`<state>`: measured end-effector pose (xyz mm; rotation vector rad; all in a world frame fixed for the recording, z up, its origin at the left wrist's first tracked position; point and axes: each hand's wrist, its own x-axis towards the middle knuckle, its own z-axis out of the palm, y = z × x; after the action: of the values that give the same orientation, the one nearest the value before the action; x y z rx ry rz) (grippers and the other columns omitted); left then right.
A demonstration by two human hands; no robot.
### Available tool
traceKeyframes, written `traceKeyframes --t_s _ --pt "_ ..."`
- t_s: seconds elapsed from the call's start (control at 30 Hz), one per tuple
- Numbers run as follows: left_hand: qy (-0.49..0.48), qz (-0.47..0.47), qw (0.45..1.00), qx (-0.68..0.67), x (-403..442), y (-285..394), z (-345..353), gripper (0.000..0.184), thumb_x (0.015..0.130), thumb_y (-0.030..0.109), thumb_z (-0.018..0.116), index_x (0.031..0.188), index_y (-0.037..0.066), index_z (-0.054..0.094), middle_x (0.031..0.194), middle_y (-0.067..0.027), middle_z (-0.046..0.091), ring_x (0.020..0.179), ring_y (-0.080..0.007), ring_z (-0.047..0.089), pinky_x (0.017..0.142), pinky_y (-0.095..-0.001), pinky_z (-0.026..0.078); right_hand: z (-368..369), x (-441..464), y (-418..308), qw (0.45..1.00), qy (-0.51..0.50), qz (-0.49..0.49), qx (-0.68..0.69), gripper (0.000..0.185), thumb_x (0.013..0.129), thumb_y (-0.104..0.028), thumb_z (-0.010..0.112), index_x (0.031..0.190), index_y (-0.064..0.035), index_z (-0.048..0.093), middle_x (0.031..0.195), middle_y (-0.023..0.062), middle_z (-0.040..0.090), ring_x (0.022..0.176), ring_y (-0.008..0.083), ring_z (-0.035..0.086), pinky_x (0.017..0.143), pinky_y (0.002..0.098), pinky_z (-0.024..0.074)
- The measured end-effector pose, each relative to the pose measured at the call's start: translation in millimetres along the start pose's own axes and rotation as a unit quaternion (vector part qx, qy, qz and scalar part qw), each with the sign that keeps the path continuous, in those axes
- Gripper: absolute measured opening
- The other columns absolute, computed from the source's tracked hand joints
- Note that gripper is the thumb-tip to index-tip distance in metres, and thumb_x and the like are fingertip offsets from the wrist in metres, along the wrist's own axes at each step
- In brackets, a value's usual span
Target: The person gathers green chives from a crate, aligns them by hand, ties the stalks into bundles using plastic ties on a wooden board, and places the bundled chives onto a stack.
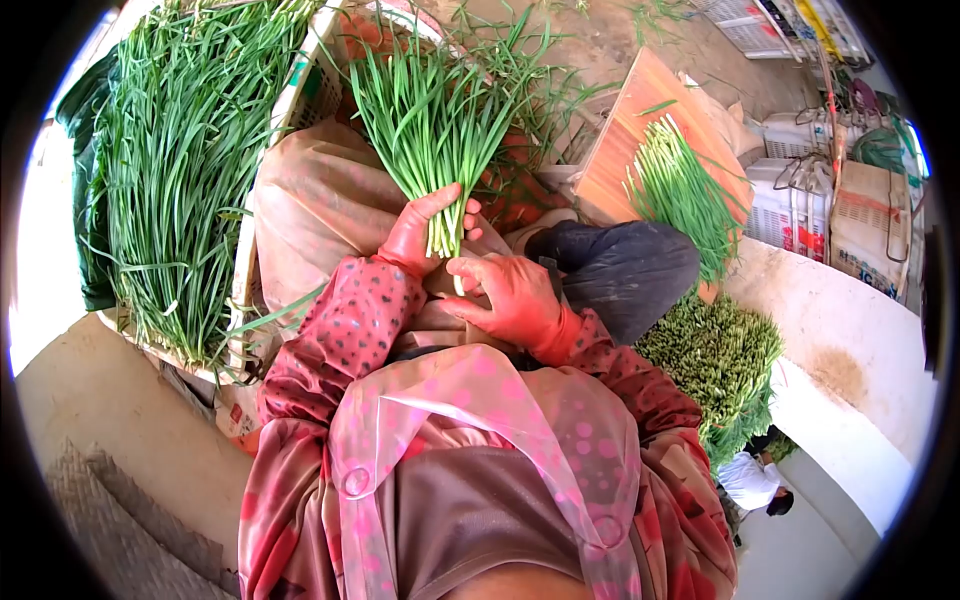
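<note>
A fanned bunch of long green stalks [430, 120] stands in front of my lap, its pale cut ends pointing toward me. My left hand [415, 232], in an orange-red glove with bare fingertips showing, is wrapped round the bunch near its pale ends. Just below and to the right is my right hand [515, 300], also gloved, its thumb and fingers bent around the tip of one pale stalk end that hangs lower than the others.
A crate [243, 270] heaped with long green stalks stands at the left. On the right, a wooden board [625, 110] bears a smaller bunch, with stacked bundles [715, 360] below it. White crates [785, 205] stand at the upper right. Another person [750, 482] is at the lower right.
</note>
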<state>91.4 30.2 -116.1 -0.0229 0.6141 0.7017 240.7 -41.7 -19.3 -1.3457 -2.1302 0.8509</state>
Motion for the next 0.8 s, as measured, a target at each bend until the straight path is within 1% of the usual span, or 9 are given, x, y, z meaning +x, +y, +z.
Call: traceKeyframes --t_s 0.2,0.27,0.37,0.47,0.53,0.6,0.63,0.67,0.8 --pt "-0.005 -0.008 1.0 -0.02 1.6 0.2 -2.8 0.027 0.092 0.028 0.062 0.099 0.001 0.061 0.088 -0.0096 0.066 0.071 -0.0176 0.063 0.071 -0.0356 0.057 10.0 -1.2 9.4 1.0 0.008 0.002 -0.028 0.038 0.075 -0.03 0.075 0.106 -0.0128 0.06 0.083 0.0021 0.061 0.074 0.0216 0.061 0.066 0.0349 0.0488" --pt "-0.001 -0.015 0.999 -0.037 3.9 0.4 -6.1 0.026 0.089 0.024 0.066 0.105 0.005 0.061 0.087 -0.0096 0.067 0.07 -0.0198 0.064 0.069 -0.0377 0.057 9.5 0.4 11.0 0.999 0.01 0.001 -0.049 0.039 0.075 -0.03 0.075 0.107 -0.013 0.06 0.084 0.0025 0.06 0.075 0.0222 0.061 0.067 0.0353 0.049" --pt "-0.004 -0.018 0.999 -0.047 4.7 -0.2 -6.2 0.026 0.089 0.024 0.065 0.105 0.005 0.061 0.087 -0.0094 0.067 0.07 -0.0203 0.064 0.068 -0.0372 0.058 2.4 4.0 7.0 0.999 -0.001 -0.011 -0.041 0.046 0.072 -0.028 0.08 0.109 -0.0125 0.059 0.078 0.0001 0.06 0.066 0.0213 0.062 0.061 0.0352 0.0489" --pt "0.0 -0.008 1.0 -0.017 2.8 2.3 -1.8 0.029 0.091 0.029 0.063 0.097 0.0 0.063 0.084 -0.0079 0.065 0.071 -0.0167 0.063 0.073 -0.0346 0.057 4.9 1.9 9.0 1.0 -0.001 0.005 0.0 0.044 0.072 -0.028 0.079 0.109 -0.0136 0.059 0.079 0.0013 0.06 0.067 0.021 0.062 0.061 0.0349 0.0487" --pt "-0.011 -0.015 0.999 -0.027 3.7 1.7 -3.6 0.029 0.091 0.028 0.063 0.098 0.001 0.062 0.086 -0.0083 0.065 0.071 -0.0172 0.063 0.073 -0.0347 0.057 5.9 1.8 11.9 0.999 -0.023 0.027 -0.008 0.042 0.073 -0.027 0.079 0.108 -0.013 0.059 0.079 0.0026 0.06 0.067 0.0203 0.062 0.061 0.0349 0.0488" --pt "-0.001 0.002 0.999 -0.033 3.4 1.3 -1.0 0.029 0.09 0.029 0.063 0.097 0.001 0.062 0.086 -0.0087 0.065 0.071 -0.018 0.063 0.071 -0.0346 0.057 9.2 2.2 15.5 1.0 -0.005 0.0 -0.019 0.039 0.074 -0.024 0.078 0.106 -0.0121 0.06 0.079 0.0032 0.06 0.066 0.0199 0.062 0.061 0.035 0.049" --pt "-0.013 -0.01 0.999 -0.051 5.7 1.0 -5.6 0.026 0.089 0.024 0.065 0.104 0.003 0.061 0.087 -0.0105 0.068 0.07 -0.0223 0.065 0.069 -0.0367 0.057 10.2 3.3 17.0 1.0 0.002 0.014 0.003 0.036 0.076 -0.026 0.076 0.105 -0.0131 0.06 0.079 0.0039 0.06 0.069 0.0228 0.062 0.063 0.0365 0.0492" --pt "-0.015 -0.008 0.999 -0.051 5.4 2.8 -7.2 0.026 0.089 0.024 0.065 0.104 0.003 0.061 0.087 -0.0105 0.068 0.07 -0.0223 0.065 0.069 -0.0367 0.057 10.8 4.9 18.5 0.999 0.01 0.028 0.024 0.034 0.077 -0.028 0.074 0.105 -0.014 0.06 0.079 0.0047 0.06 0.073 0.0256 0.061 0.065 0.0381 0.0493" --pt "-0.044 -0.034 0.998 -0.028 5.1 2.0 -6.2 0.027 0.09 0.025 0.064 0.102 0.001 0.063 0.086 -0.0108 0.068 0.071 -0.0215 0.066 0.068 -0.0344 0.057 11.6 17.8 29.6 0.998 0.035 0.04 -0.015 0.032 0.077 -0.026 0.074 0.1 -0.0126 0.057 0.079 0.0052 0.061 0.07 0.0261 0.062 0.061 0.0386 0.0488"
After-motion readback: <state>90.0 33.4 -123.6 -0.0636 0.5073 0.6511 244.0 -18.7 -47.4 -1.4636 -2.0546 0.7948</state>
